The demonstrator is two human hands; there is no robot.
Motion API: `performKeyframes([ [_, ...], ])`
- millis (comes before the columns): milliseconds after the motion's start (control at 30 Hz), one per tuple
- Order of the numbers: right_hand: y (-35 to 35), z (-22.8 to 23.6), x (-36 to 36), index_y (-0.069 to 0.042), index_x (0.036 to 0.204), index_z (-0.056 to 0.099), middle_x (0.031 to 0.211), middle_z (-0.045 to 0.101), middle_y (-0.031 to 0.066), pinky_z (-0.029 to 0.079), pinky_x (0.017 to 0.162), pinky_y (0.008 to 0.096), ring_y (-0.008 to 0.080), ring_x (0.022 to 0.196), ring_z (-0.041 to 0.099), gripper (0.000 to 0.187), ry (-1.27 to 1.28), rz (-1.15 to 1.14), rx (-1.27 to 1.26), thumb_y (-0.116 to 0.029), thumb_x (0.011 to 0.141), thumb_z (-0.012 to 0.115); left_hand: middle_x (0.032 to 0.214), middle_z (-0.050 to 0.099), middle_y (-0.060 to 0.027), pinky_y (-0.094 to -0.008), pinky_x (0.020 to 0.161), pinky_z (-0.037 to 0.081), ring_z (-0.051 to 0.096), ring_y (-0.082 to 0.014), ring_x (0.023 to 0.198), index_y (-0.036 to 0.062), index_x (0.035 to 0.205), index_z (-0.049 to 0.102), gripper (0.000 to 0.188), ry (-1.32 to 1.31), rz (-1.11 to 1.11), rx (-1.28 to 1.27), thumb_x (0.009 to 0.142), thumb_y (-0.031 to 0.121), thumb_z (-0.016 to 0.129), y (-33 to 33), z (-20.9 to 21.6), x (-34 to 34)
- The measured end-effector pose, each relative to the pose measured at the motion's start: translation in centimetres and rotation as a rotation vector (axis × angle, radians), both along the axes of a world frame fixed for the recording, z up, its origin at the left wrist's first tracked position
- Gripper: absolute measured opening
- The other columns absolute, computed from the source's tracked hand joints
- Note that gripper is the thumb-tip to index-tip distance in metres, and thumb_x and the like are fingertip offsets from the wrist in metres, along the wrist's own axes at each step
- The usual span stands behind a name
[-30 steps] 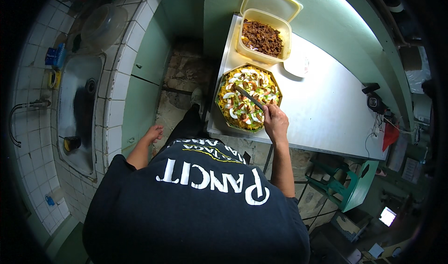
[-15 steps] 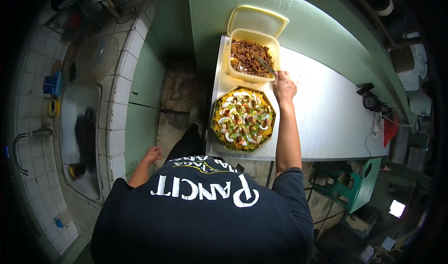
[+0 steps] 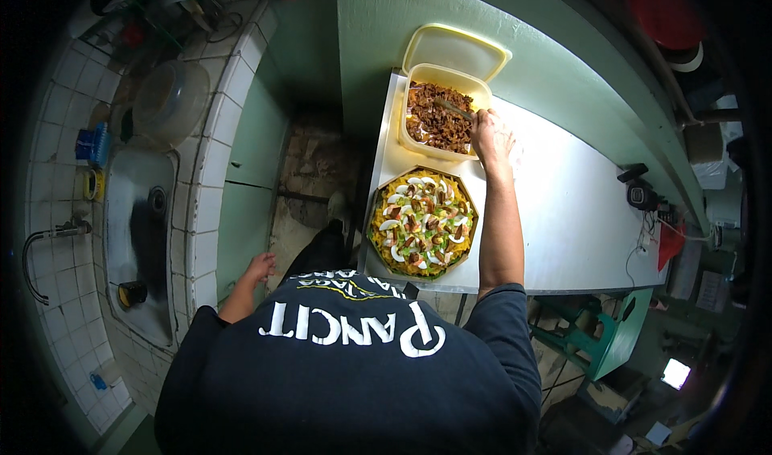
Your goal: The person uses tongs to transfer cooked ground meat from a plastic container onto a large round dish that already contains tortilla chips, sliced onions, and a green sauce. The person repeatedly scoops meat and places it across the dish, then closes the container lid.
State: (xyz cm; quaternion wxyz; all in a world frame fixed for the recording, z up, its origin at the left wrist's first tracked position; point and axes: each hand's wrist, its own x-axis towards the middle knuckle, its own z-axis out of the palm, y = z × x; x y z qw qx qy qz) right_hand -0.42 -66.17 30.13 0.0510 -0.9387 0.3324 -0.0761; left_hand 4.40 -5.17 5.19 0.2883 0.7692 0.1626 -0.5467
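My right hand (image 3: pixel 493 137) is closed round the handle of a metal spoon (image 3: pixel 455 109). It hangs over the right side of a pale yellow plastic tub (image 3: pixel 441 149), and the spoon reaches over the dark brown crumbly topping (image 3: pixel 434 129) inside. The tub's lid (image 3: pixel 456 47) stands tipped up behind it. Nearer to me sits an eight-sided tray of noodles (image 3: pixel 424 226), topped with egg slices, chopped greens and brown bits. My left hand (image 3: pixel 260 268) hangs low at my left side, its fingers loosely curled with nothing seen in them.
The white table (image 3: pixel 563 206) runs to the right along a green wall. Small black devices with cables (image 3: pixel 641 196) lie at its far right. A green plastic stool (image 3: pixel 591 334) stands below the table's front edge. On the left are a tiled counter (image 3: pixel 207 206) and a sink (image 3: pixel 121 206).
My right hand has moved farther forward over the tub, and the spoon has shifted toward the back left of the topping. The view has shifted a little; my left hand stays low.
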Motion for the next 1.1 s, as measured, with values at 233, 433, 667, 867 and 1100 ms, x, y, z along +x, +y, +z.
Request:
performKeyframes([
  [233, 3.0, 0.2, -4.8, -0.011, 0.094, 0.064, 0.092, 0.066, 0.0071, 0.051, 0.065, 0.0442, 0.0331, 0.075, 0.065, 0.023, -0.150, -0.009, -0.122, -0.030, 0.096, 0.050, 0.108, 0.063, 0.0010, -0.0353, 0.071, 0.046, 0.059, -0.0131, 0.081, 0.0203, 0.134, 0.050, 0.042, 0.004, -0.014, -0.054, 0.093, 0.030, 0.052, 0.2, -0.2, 0.1],
  [433, 6.5, 1.9, -15.2, -0.008, 0.098, 0.064, 0.086, 0.063, 0.0094, 0.050, 0.062, 0.0388, 0.0289, 0.072, 0.064, 0.012, -0.384, 0.014, -0.174, -0.015, 0.092, 0.057, 0.106, 0.063, 0.0033, -0.0354, 0.070, 0.046, 0.059, -0.0116, 0.079, 0.0234, 0.133, 0.051, 0.040, 0.016, -0.081, -0.030, 0.094, 0.031, 0.053, 0.2, -0.7, -0.7],
  [667, 13.4, 1.2, -28.5, -0.006, 0.102, 0.064, 0.090, 0.062, 0.0102, 0.050, 0.065, 0.0380, 0.0295, 0.078, 0.063, 0.015, -0.381, -0.107, -0.254, -0.008, 0.088, 0.063, 0.105, 0.063, 0.0027, -0.0359, 0.066, 0.046, 0.058, -0.0113, 0.075, 0.0238, 0.132, 0.052, 0.040, 0.021, -0.196, -0.029, 0.093, 0.031, 0.054, -0.9, -1.9, -1.6],
  [867, 17.2, -1.3, -32.4, -0.007, 0.105, 0.064, 0.093, 0.062, 0.0075, 0.050, 0.068, 0.0368, 0.0262, 0.082, 0.063, 0.018, -0.361, -0.129, -0.239, -0.011, 0.087, 0.064, 0.102, 0.064, 0.0029, -0.0365, 0.063, 0.047, 0.059, -0.0117, 0.074, 0.0233, 0.129, 0.054, 0.038, -0.023, -0.240, -0.090, 0.092, 0.029, 0.055, -2.4, -1.5, -2.1],
  [1100, 17.4, -2.4, -30.5, -0.008, 0.107, 0.064, 0.095, 0.062, 0.0075, 0.049, 0.068, 0.0370, 0.0260, 0.081, 0.061, 0.021, -0.389, -0.027, -0.260, -0.011, 0.086, 0.066, 0.101, 0.065, 0.0029, -0.0355, 0.063, 0.047, 0.060, -0.0127, 0.075, 0.0223, 0.128, 0.054, 0.037, -0.063, -0.230, -0.063, 0.092, 0.028, 0.054, -2.1, -0.2, -2.9],
])
